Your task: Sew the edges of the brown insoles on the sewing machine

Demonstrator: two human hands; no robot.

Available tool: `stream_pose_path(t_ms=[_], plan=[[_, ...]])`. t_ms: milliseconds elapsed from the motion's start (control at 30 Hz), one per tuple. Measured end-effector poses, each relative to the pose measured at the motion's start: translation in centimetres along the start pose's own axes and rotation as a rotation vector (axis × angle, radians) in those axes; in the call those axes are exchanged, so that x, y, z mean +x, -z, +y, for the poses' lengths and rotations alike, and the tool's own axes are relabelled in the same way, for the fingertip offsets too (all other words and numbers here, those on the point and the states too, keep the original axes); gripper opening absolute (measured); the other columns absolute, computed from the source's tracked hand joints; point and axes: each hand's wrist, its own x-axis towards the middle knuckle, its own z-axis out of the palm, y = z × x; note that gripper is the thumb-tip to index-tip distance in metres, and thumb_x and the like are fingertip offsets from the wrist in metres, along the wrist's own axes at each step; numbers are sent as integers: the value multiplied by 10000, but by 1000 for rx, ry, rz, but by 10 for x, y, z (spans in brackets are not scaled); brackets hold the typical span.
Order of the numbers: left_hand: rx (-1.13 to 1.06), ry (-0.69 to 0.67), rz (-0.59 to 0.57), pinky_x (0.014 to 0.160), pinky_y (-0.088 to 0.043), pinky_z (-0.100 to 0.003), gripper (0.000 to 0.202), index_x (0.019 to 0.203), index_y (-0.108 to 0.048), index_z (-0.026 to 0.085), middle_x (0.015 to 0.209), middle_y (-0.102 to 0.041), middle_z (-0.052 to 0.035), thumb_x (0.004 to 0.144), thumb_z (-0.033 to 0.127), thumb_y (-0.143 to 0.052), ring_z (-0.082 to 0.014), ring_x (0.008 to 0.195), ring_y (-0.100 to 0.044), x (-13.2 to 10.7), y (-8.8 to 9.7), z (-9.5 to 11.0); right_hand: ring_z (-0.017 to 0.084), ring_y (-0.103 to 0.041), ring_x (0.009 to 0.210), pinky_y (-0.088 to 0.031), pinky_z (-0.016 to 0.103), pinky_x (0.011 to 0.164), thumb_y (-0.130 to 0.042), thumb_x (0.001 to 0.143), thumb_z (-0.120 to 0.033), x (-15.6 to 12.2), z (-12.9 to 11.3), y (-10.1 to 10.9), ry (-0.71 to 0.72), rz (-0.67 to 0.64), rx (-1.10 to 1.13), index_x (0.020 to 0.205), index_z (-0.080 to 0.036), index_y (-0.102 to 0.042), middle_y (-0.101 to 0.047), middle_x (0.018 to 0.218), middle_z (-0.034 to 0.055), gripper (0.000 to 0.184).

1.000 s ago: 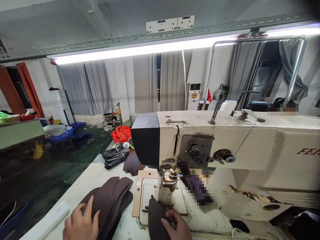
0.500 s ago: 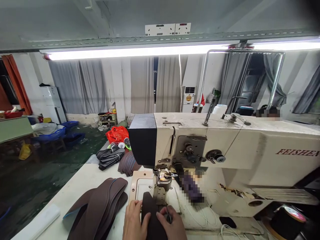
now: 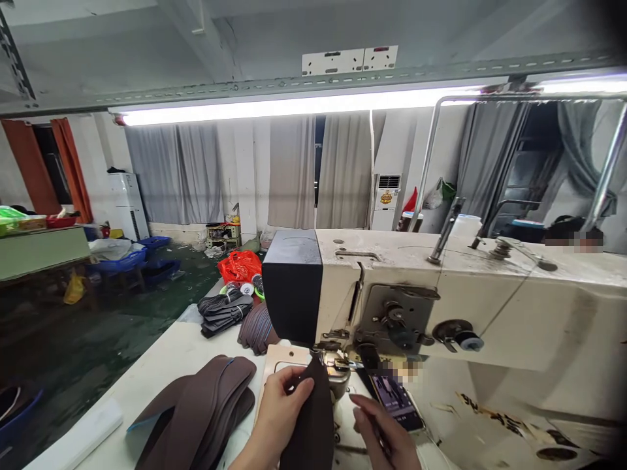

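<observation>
My left hand (image 3: 277,414) pinches the edge of a dark brown curved fabric piece (image 3: 309,424) between thumb and fingers. The piece stands tilted up, its narrow tip by the presser foot area of a sewing machine (image 3: 392,254). To the right, my right hand (image 3: 385,434) is apart from the fabric, its fingers curled around what looks like thread snips, mostly hidden in the palm. A phone (image 3: 399,401) with a lit screen leans just behind that hand. Left of my left hand lies a pile of matching brown pieces (image 3: 206,411).
Bundled dark strips (image 3: 225,310) and a fanned brown stack (image 3: 257,328) lie behind the pile, near a red plastic bag (image 3: 240,266). A white bar-shaped object (image 3: 81,437) rests along the table's left edge. Thread cones (image 3: 465,226) stand behind the machine.
My left hand has lifted the brown piece and tilted it up beside the needle area. My right hand has let go of the fabric and moved right, towards the phone. The view has shifted left.
</observation>
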Motion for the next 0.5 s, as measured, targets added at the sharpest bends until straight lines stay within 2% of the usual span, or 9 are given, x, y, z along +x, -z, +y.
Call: stream_pose_path(t_ms=[133, 300, 400, 500], plan=[[48, -23, -41, 721, -506, -309, 349, 889, -733, 143, 889, -739, -84, 665, 411, -731, -249, 831, -656, 6, 1, 5, 142, -687, 626, -547, 175, 573, -514, 927, -453, 19, 2, -4, 177, -159, -37, 1166, -243, -680, -754, 958, 75, 359], [29, 17, -108, 755, -502, -326, 420, 921, -709, 125, 862, -728, -89, 666, 457, -740, -260, 856, -655, 4, 2, 15, 167, -728, 761, -580, 204, 691, -485, 951, -370, 35, 10, -4, 355, -237, -123, 1238, -266, -640, -766, 929, 67, 342], [-68, 92, -180, 767, -510, -325, 508, 1024, -664, 143, 893, -728, -75, 620, 415, -806, -248, 855, -660, -6, 6, 17, 169, -728, 829, -571, 220, 756, -492, 947, -308, 40, 13, 0, 377, -298, -163, 1252, -267, -630, -758, 978, 76, 337], [-162, 153, -268, 770, -522, -321, 618, 1090, -624, 169, 913, -730, -60, 556, 367, -866, -237, 840, -669, -17, 14, 14, 144, -719, 756, -567, 197, 711, -491, 940, -263, 43, 13, 4, 337, -350, -177, 1236, -252, -640, -752, 946, 78, 331]])
